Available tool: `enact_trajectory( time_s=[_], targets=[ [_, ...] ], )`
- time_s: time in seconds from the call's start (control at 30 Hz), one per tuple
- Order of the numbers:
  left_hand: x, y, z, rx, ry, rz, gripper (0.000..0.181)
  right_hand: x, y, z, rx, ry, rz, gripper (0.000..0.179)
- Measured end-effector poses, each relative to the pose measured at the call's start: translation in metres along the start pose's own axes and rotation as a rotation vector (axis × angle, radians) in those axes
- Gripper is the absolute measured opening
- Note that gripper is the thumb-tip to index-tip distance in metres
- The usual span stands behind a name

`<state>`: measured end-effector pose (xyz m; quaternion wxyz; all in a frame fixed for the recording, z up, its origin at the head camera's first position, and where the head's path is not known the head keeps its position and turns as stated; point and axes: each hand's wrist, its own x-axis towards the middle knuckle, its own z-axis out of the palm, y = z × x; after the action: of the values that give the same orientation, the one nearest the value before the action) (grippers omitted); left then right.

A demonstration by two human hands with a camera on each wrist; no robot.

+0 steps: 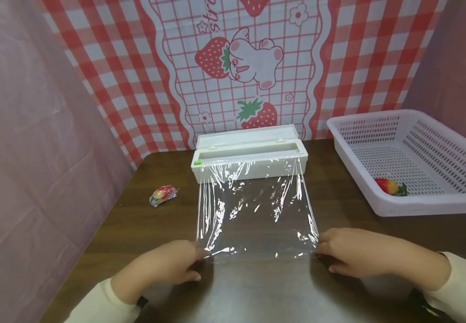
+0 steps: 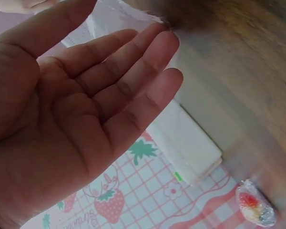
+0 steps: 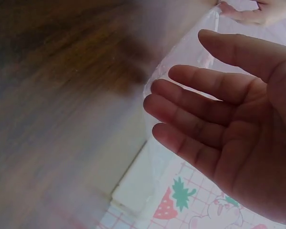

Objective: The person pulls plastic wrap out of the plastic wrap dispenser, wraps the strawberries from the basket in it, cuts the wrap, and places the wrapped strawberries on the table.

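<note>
A sheet of clear plastic wrap (image 1: pixel 257 211) stretches from a white wrap dispenser box (image 1: pixel 253 168) toward the person, its near edge lying between both hands. At the near left corner is the left hand (image 1: pixel 174 262), its fingertips touching the film's edge. The right hand (image 1: pixel 358 251) has its fingertips at the near right corner. In the left wrist view the left palm (image 2: pixel 81 105) shows, fingers nearly straight and thumb apart. The right wrist view likewise shows the right hand (image 3: pixel 233 119) with extended fingers and a separate thumb, fingertips against the film edge.
The box's lid (image 1: pixel 249 136) stands raised at the back. Left of the film lies a wrapped red-and-yellow strawberry-like piece (image 1: pixel 163 194). A white perforated basket (image 1: pixel 427 206) at the right holds another red-and-yellow piece (image 1: pixel 388 186). A strawberry-print checked cloth (image 1: pixel 362 67) hangs behind the brown table.
</note>
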<state>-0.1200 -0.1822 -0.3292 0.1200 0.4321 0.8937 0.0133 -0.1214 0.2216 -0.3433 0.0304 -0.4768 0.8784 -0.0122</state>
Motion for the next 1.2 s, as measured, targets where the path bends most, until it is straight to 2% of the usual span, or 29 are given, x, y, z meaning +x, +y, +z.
enact_trajectory(
  time_s=[0.07, 0.2, 0.37, 0.5, 0.67, 0.73, 0.97, 1.2],
  targets=[
    [-0.001, 0.002, -0.001, -0.012, 0.000, -0.008, 0.033, -0.002, 0.000, -0.002, 0.000, 0.016, 0.002, 0.034],
    [0.000, 0.004, -0.006, -0.032, 0.015, -0.009, 0.029, -0.006, 0.001, -0.008, 0.014, 0.086, -0.029, 0.031],
    [0.006, 0.006, -0.011, -0.059, 0.085, 0.037, 0.024, -0.010, 0.004, -0.012, 0.048, 0.127, -0.034, 0.029],
    [0.019, 0.005, -0.013, -0.089, 0.165, 0.075, 0.025, -0.012, 0.009, -0.018, 0.068, 0.151, -0.044, 0.029],
    [0.044, 0.002, -0.011, -0.119, 0.277, 0.144, 0.035, -0.013, 0.016, -0.032, 0.060, 0.210, -0.082, 0.030],
    [0.054, 0.002, -0.010, -0.108, 0.310, 0.164, 0.040, -0.012, 0.018, -0.039, 0.075, 0.179, -0.077, 0.030],
    [0.080, 0.007, -0.013, 0.029, 0.379, 0.201, 0.056, -0.010, 0.027, -0.073, 0.159, -0.051, 0.011, 0.025],
    [0.093, 0.014, -0.016, 0.101, 0.365, 0.184, 0.063, -0.018, 0.059, -0.111, 0.266, -0.167, 0.245, 0.032]
  ],
)
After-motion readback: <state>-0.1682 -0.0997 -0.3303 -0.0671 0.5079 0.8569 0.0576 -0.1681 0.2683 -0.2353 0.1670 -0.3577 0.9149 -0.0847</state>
